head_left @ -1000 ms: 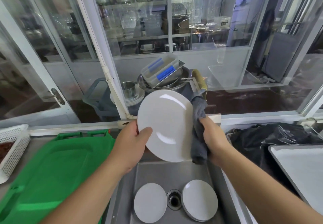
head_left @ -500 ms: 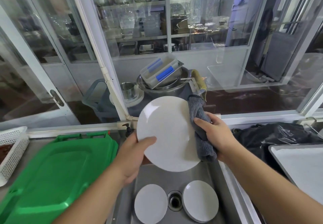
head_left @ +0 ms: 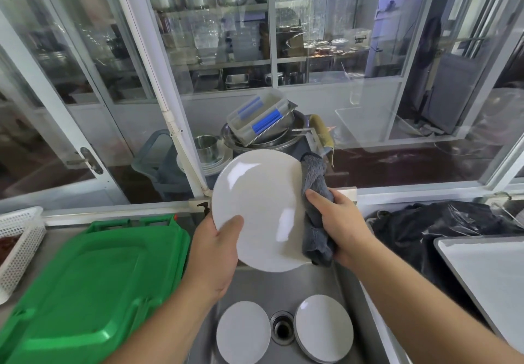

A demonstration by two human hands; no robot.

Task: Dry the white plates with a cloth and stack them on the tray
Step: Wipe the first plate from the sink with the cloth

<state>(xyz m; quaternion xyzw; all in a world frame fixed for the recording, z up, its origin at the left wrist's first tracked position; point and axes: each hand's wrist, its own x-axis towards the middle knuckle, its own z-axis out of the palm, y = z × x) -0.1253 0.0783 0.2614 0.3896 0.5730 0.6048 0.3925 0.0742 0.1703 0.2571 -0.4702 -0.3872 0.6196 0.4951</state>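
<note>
I hold a white plate (head_left: pixel 259 207) upright above the steel sink (head_left: pixel 255 284). My left hand (head_left: pixel 215 253) grips its lower left rim, thumb on the face. My right hand (head_left: pixel 337 221) grips a grey cloth (head_left: pixel 313 207) against the plate's right edge. Down in the sink lie one white plate (head_left: pixel 243 332) left of the drain and a small stack of white plates (head_left: pixel 324 327) right of it. A pale tray (head_left: pixel 490 281) sits on the counter at the far right, partly cut off by the frame.
A green plastic lid (head_left: pixel 85 287) covers the counter on the left, with a white perforated basket (head_left: pixel 19 244) beyond it. A black plastic bag (head_left: pixel 425 230) lies between sink and tray. Behind the window ledge stand metal bowls and a plastic container (head_left: pixel 261 119).
The plate has turned so its glossy face points more toward me. My right hand has shifted with the cloth along the plate's right edge, from behind it toward the front.
</note>
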